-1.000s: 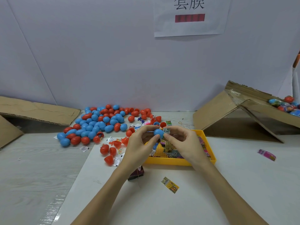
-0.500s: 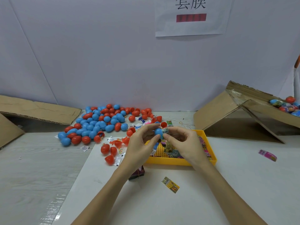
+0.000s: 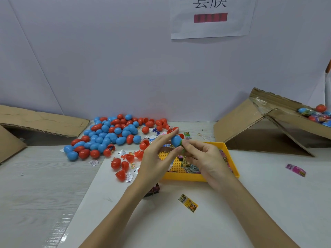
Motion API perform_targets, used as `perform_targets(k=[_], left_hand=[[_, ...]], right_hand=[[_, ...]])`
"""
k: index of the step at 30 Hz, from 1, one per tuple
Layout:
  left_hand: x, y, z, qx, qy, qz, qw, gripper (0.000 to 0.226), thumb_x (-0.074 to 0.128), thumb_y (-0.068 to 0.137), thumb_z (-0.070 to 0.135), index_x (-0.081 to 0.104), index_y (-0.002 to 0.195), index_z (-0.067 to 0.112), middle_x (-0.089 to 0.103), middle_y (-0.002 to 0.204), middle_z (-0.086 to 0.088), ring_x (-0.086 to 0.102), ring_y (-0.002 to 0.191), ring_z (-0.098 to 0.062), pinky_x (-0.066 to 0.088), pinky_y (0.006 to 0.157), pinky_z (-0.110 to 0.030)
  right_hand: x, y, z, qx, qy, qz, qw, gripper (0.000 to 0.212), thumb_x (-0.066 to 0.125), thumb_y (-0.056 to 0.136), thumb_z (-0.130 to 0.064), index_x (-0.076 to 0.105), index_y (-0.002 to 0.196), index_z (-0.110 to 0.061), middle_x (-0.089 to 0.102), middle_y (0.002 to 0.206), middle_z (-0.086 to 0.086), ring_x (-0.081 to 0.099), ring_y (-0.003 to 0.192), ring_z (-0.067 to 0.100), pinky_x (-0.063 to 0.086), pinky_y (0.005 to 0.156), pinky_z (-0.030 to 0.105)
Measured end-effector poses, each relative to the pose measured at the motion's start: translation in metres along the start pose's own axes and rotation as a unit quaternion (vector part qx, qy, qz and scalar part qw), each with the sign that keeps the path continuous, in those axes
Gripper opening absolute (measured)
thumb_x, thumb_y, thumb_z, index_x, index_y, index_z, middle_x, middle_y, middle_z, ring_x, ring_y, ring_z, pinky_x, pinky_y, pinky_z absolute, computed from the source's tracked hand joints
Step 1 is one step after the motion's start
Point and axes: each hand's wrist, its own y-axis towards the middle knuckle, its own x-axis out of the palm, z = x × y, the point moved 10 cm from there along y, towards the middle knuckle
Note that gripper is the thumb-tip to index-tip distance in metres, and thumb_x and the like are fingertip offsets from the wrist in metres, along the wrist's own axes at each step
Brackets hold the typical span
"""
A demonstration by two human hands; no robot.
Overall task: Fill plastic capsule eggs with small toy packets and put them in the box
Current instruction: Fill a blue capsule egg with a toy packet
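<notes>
Two hands meet on one blue egg

Both hands are raised over the tray. The left hand pinches the egg between thumb and fingers. The right hand pinches a green packet at the egg's right end. The box lies well apart, to the right; the right hand is nearer.

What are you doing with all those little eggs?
A person is stuffing a green toy packet into a blue egg half. The left hand pinches the egg half while the right hand pushes the packet in, above a yellow tray of packets. A pile of blue and red eggs waits at the back left, and the cardboard box on the right holds some eggs.
</notes>
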Motion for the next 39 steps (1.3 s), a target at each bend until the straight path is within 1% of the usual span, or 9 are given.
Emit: perform_targets(k=[4,11,16,19,25,29,33,36,39], left_hand=[[0.0,0.0,0.006,0.028,0.015,0.001,0.999,0.047,0.064,0.099,0.021,0.056,0.145,0.023,0.064,0.125,0.009,0.063,0.115,-0.016,0.057,0.089,-0.023],[-0.004,0.001,0.016,0.069,0.046,0.016,0.996,0.037,0.061,0.099,0.016,0.065,0.136,0.015,0.063,0.103,0.01,0.059,0.096,-0.009,0.047,0.081,-0.015],[-0.005,0.0,0.009,0.044,0.014,0.031,0.998,0.034,0.062,0.099,0.019,0.067,0.133,0.016,0.069,0.112,0.008,0.064,0.107,-0.02,0.057,0.086,-0.033],[-0.005,-0.001,0.005,0.03,0.004,0.038,0.999,0.031,0.062,0.1,0.018,0.07,0.13,0.015,0.069,0.11,0.006,0.064,0.108,-0.024,0.057,0.085,-0.037],[-0.006,-0.002,0.005,0.029,0.029,0.046,0.998,0.028,0.062,0.099,0.007,0.072,0.125,0.01,0.068,0.108,0.002,0.064,0.105,-0.018,0.056,0.084,-0.029],[-0.005,-0.002,0.009,0.039,0.036,0.045,0.998,0.027,0.062,0.099,0.006,0.073,0.124,0.01,0.068,0.105,0.001,0.064,0.103,-0.018,0.055,0.082,-0.025],[-0.004,-0.003,0.009,0.042,0.051,0.042,0.997,0.026,0.062,0.099,0.007,0.073,0.123,0.011,0.067,0.101,0.003,0.063,0.098,-0.018,0.052,0.079,-0.021],[-0.004,-0.003,0.009,0.048,0.078,0.046,0.995,0.025,0.062,0.1,0.009,0.074,0.121,0.01,0.067,0.101,0.003,0.063,0.097,-0.015,0.05,0.079,-0.019],[-0.005,-0.003,0.002,0.025,0.079,0.058,0.995,0.024,0.061,0.101,0.013,0.073,0.122,0.011,0.069,0.107,0.003,0.065,0.105,-0.013,0.056,0.085,-0.024]], right_hand=[[0.006,-0.001,0.007,0.047,0.096,-0.019,0.994,0.03,0.079,0.082,-0.029,0.081,0.105,-0.011,0.078,0.112,0.014,0.076,0.103,0.025,0.06,0.075,0.022],[0.017,-0.003,0.022,0.129,0.175,-0.051,0.975,0.025,0.081,0.087,-0.027,0.082,0.105,-0.008,0.075,0.119,0.02,0.073,0.112,0.03,0.061,0.078,0.025],[0.019,-0.005,0.026,0.16,0.215,-0.044,0.962,0.041,0.083,0.082,-0.024,0.074,0.116,-0.002,0.074,0.117,0.022,0.074,0.11,0.03,0.062,0.074,0.027],[0.02,-0.008,0.027,0.17,0.222,-0.044,0.959,0.045,0.084,0.079,-0.025,0.073,0.116,-0.001,0.075,0.115,0.023,0.075,0.106,0.03,0.062,0.073,0.027],[0.02,-0.01,0.031,0.181,0.225,-0.035,0.957,0.043,0.083,0.081,-0.024,0.074,0.115,0.001,0.075,0.112,0.024,0.077,0.101,0.029,0.062,0.072,0.027],[0.018,-0.01,0.031,0.179,0.22,-0.028,0.958,0.039,0.084,0.079,-0.024,0.077,0.108,0.0,0.077,0.107,0.023,0.078,0.095,0.027,0.062,0.071,0.027],[0.017,-0.01,0.034,0.182,0.223,-0.016,0.958,0.038,0.082,0.083,-0.022,0.074,0.112,0.001,0.077,0.104,0.023,0.078,0.092,0.027,0.062,0.071,0.028],[0.017,-0.009,0.034,0.177,0.214,-0.018,0.961,0.036,0.078,0.089,-0.023,0.072,0.114,0.002,0.077,0.103,0.022,0.078,0.093,0.028,0.062,0.072,0.029],[0.017,-0.005,0.028,0.139,0.159,-0.039,0.977,0.035,0.069,0.096,-0.026,0.071,0.119,0.001,0.077,0.11,0.021,0.076,0.103,0.029,0.063,0.079,0.03]])
